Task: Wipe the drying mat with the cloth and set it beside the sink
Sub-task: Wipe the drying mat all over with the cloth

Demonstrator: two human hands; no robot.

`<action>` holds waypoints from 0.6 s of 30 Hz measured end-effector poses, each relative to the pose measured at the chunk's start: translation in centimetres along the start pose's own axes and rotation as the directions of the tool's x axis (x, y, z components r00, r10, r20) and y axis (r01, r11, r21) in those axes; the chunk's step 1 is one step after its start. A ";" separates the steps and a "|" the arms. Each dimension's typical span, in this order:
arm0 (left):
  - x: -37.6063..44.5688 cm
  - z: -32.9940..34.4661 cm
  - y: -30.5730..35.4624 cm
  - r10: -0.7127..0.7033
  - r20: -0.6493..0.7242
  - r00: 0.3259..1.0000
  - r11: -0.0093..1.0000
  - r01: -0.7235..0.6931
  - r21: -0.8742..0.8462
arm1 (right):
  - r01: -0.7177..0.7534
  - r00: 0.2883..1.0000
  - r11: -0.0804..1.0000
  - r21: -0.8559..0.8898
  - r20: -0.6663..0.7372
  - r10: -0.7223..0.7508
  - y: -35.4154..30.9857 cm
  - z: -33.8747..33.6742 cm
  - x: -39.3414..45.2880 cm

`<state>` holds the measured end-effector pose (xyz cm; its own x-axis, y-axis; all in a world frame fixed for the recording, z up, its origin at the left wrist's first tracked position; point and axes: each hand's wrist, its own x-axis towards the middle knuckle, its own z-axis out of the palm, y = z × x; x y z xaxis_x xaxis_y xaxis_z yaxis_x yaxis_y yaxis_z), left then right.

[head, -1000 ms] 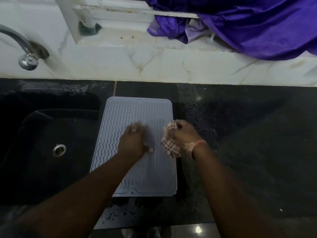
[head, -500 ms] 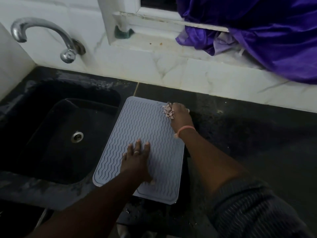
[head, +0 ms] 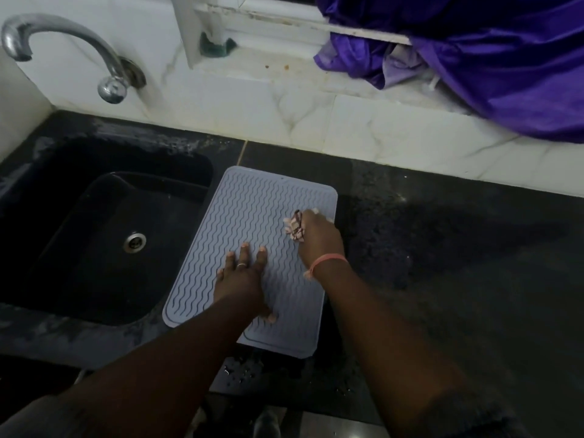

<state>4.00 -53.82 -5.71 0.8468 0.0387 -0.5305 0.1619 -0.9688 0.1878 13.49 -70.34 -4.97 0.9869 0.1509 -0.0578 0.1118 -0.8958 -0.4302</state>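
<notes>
Risk: pale grey wavy-ribbed silicone drying mat (head: 252, 216) sliding sinkward; flat left hand (head: 241, 279) pressing it, right hand (head: 317, 238) clutching crumpled checked cloth (head: 294, 228).

Head camera, close, looking down at counter (head: 442, 279).

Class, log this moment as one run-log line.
left hand: flat on drying mat | right hand: grips cloth on mat | mat: beside sink
</notes>
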 end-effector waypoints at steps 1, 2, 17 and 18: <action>0.0 -0.1 0.1 -0.001 -0.002 1.000 1.000 0.001 0.001 | 0.002 1.000 1.000 0.003 0.003 -0.002 -0.2 0.3 -0.9; -0.1 -0.2 0.1 0.001 -0.001 1.000 1.000 -0.001 0.005 | 0.000 1.000 1.000 0.010 0.004 0.000 -0.4 0.5 -1.9; -0.7 -0.1 -0.8 0.085 -0.011 0.996 0.996 -0.085 0.026 | -0.130 0.987 0.985 0.112 0.111 0.117 -3.2 1.6 -14.0; -0.8 0.2 -1.2 0.106 -0.034 0.994 0.994 -0.105 0.026 | -0.142 0.982 0.985 0.094 0.142 0.128 -3.3 1.4 -14.5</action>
<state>3.04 -52.75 -5.64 0.8760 -0.0557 -0.4791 0.0591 -0.9735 0.2211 -1.33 -68.97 -3.95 0.9665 0.0927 -0.2393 -0.0408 -0.8650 -0.5001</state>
